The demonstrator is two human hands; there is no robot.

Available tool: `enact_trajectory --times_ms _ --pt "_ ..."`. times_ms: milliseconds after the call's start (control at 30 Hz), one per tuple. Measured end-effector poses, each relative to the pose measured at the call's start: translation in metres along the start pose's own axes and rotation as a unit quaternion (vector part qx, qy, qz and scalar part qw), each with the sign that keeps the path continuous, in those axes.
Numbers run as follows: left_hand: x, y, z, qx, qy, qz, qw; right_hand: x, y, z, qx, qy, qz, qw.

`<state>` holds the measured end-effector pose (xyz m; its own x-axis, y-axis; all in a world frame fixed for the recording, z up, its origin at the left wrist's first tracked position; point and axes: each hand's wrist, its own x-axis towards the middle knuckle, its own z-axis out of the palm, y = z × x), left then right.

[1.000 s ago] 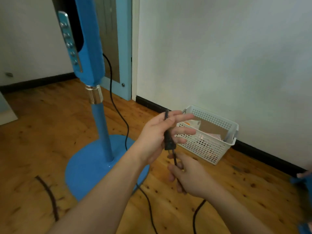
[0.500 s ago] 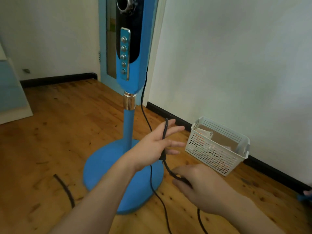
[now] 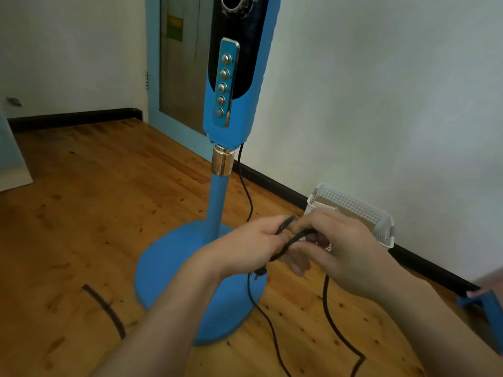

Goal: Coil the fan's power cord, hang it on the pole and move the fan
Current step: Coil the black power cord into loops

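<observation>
We have brought our right hand [image 3: 343, 248] up from low near the floor, where it was 0.5 s ago, to meet our left hand [image 3: 253, 248], so both now work the black power cord [image 3: 292, 240] at one spot in front of the fan's blue pole [image 3: 217, 202]. Our left fingers [image 3: 283, 235], spread and nearly straight a moment ago, are now curled around the gathered cord with the plug end poking out below them; our right fingers [image 3: 302, 265] are curled on a length of cord just beside the left fingertips. We judge this as 1 more loop being laid into the left hand, so coiling is under way but far from finished: 2 long runs of cord hang from below our fingers down to the wooden floor [image 3: 95, 213], and another run climbs behind the pole to the control column [image 3: 234, 85]. Nothing hangs on the pole yet, and the fan's round base [image 3: 168, 270] sits on the floor. Past our right fingers, by the wall, stands a white perforated basket [image 3: 362, 210]; we see brown card-like sheets inside, the rest being hidden by our hand.
</observation>
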<state>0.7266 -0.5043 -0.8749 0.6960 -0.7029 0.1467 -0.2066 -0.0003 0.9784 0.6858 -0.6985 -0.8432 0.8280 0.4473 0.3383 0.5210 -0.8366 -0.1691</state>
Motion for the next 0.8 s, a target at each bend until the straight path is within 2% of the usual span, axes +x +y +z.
enact_trajectory --times_ms 133,433,600,700,800 --pt "-0.004 -0.013 -0.014 -0.107 -0.001 0.010 0.994 0.018 0.002 0.002 0.018 0.044 0.015 0.999" --pt "-0.014 -0.024 -0.034 -0.137 0.036 0.022 0.990 0.057 -0.013 0.018 0.047 0.097 -0.008 0.994" --pt "-0.008 -0.024 -0.031 -0.131 0.053 0.050 0.989 0.059 -0.002 0.038 0.156 0.143 0.100 0.972" --pt "-0.006 -0.022 -0.030 -0.173 0.051 0.061 0.982 0.054 -0.006 0.054 0.221 0.163 0.107 0.956" --pt "-0.004 -0.023 -0.028 -0.226 0.050 0.079 0.970 0.053 -0.016 0.066 0.232 0.169 0.110 0.952"
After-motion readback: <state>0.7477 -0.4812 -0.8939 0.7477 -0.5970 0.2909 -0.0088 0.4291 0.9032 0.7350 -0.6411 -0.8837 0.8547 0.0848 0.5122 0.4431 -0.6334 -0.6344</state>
